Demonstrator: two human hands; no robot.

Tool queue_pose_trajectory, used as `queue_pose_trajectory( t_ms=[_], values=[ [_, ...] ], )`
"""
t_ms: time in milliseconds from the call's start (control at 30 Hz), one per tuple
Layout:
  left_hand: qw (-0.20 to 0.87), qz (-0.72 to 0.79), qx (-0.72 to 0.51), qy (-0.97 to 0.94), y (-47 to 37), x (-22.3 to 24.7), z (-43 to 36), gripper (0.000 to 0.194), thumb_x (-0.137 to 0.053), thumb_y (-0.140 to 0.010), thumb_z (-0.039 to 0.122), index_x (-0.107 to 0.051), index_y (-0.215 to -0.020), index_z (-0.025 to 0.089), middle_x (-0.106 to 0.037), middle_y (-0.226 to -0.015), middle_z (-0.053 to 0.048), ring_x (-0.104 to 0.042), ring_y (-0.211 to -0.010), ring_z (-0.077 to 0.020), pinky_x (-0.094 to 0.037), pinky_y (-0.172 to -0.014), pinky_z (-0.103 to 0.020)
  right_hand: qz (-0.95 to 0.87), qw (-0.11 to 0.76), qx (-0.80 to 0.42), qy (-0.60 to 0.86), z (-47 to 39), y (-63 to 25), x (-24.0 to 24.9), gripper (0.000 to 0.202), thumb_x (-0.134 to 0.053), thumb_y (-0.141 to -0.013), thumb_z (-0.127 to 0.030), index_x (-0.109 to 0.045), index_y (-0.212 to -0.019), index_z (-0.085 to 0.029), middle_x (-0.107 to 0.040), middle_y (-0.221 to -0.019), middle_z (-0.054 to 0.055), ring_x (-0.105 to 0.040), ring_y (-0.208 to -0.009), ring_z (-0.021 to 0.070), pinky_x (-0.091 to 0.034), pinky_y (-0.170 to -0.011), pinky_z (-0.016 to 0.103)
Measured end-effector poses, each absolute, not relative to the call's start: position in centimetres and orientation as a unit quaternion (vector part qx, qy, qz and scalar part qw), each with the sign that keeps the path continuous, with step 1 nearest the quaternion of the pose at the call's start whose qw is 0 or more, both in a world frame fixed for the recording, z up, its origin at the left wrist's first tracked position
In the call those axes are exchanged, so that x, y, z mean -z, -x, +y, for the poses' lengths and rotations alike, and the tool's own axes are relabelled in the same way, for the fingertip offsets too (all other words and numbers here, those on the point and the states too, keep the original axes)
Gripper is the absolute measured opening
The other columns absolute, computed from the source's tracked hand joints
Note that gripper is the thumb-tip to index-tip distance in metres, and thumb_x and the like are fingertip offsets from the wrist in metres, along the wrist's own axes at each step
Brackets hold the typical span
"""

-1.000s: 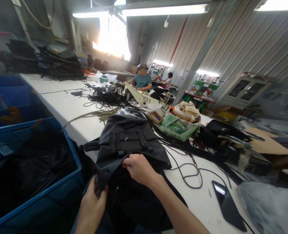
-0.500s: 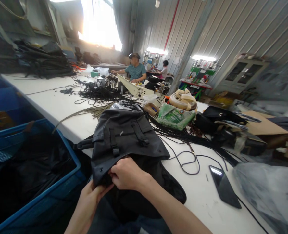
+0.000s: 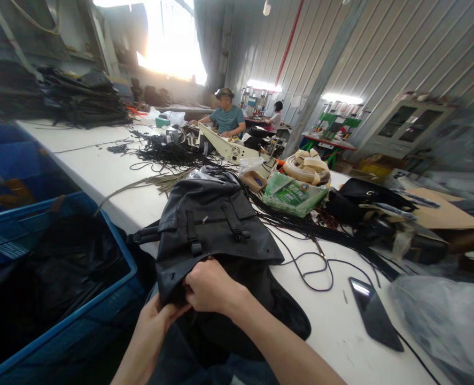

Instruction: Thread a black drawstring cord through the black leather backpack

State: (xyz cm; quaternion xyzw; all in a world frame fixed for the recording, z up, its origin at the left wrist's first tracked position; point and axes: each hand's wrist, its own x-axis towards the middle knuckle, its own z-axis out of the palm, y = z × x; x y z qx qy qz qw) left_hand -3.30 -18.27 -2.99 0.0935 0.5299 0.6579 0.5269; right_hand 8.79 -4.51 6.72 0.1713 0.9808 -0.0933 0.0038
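Both hands at the open edge of the black bag (image 3: 210,216), near its left corner. Left hand (image 3: 152,323) pinches the edge from below; right hand (image 3: 210,286) has a closed grip on it just beside, fingertips partly hidden in the fold. Bag lies front up on the white desk (image 3: 325,326), open end toward the person, right under the grip. Blue crate (image 3: 129,256) left of bag, phone (image 3: 375,315) to its right.
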Motion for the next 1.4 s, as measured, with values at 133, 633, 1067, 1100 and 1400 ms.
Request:
queue_pose_trajectory(
  t_ms=[133, 633, 1067, 1100, 1400],
  values=[
    [0.524, 0.528, -0.660, -0.102, 3.2, 2.6, -18.4, 0.052, -0.085, -0.070, 0.013, -0.081, -0.122, 0.015, -0.083, -0.130, -0.014, -0.078, -0.125, -0.0417, -0.068, -0.105, -0.048, 0.979, 0.010, 0.098, -0.177, -4.6, -8.5, -7.0, 0.023, -0.069, -0.098, -0.030, -0.088, -0.095, -0.017, -0.086, -0.094, 0.014, -0.081, -0.086, 0.0284, -0.048, -0.071, 0.034],
    [0.517, 0.520, -0.671, -0.111, 2.8, 0.8, -18.3, 0.046, -0.083, -0.071, 0.016, -0.084, -0.117, 0.020, -0.084, -0.123, -0.010, -0.080, -0.118, -0.0385, -0.068, -0.104, -0.048, 0.975, 0.038, 0.116, -0.187, -4.3, -8.1, -7.3, 0.020, -0.073, -0.093, -0.030, -0.089, -0.098, -0.020, -0.086, -0.096, 0.012, -0.080, -0.088, 0.0271, -0.048, -0.070, 0.032],
    [0.542, 0.476, -0.686, -0.096, 3.0, 1.8, -18.7, 0.050, -0.088, -0.066, 0.014, -0.086, -0.116, 0.016, -0.084, -0.125, -0.013, -0.077, -0.122, -0.0400, -0.067, -0.104, -0.047, 0.968, 0.058, 0.141, -0.198, -4.9, -7.1, -7.3, 0.021, -0.070, -0.097, -0.025, -0.090, -0.103, -0.022, -0.087, -0.101, 0.012, -0.081, -0.093, 0.0259, -0.050, -0.072, 0.029],
    [0.539, 0.471, -0.693, -0.086, 3.1, 2.1, -18.8, 0.048, -0.092, -0.066, 0.018, -0.086, -0.114, 0.015, -0.085, -0.123, -0.014, -0.079, -0.118, -0.0387, -0.068, -0.101, -0.045, 0.967, 0.057, 0.145, -0.200, -4.9, -7.1, -7.3, 0.021, -0.070, -0.097, -0.025, -0.090, -0.104, -0.023, -0.087, -0.102, 0.011, -0.081, -0.094, 0.0257, -0.050, -0.073, 0.029],
    [0.469, 0.465, -0.750, 0.030, 2.6, 5.6, -18.9, 0.062, -0.114, -0.048, 0.039, -0.087, -0.096, 0.010, -0.084, -0.096, -0.010, -0.076, -0.076, -0.0181, -0.065, -0.073, -0.025, 0.949, 0.035, 0.221, -0.224, -4.8, -7.1, -6.6, 0.022, -0.073, -0.095, -0.024, -0.089, -0.110, -0.022, -0.087, -0.108, 0.013, -0.082, -0.101, 0.0294, -0.050, -0.078, 0.031]
  ],
)
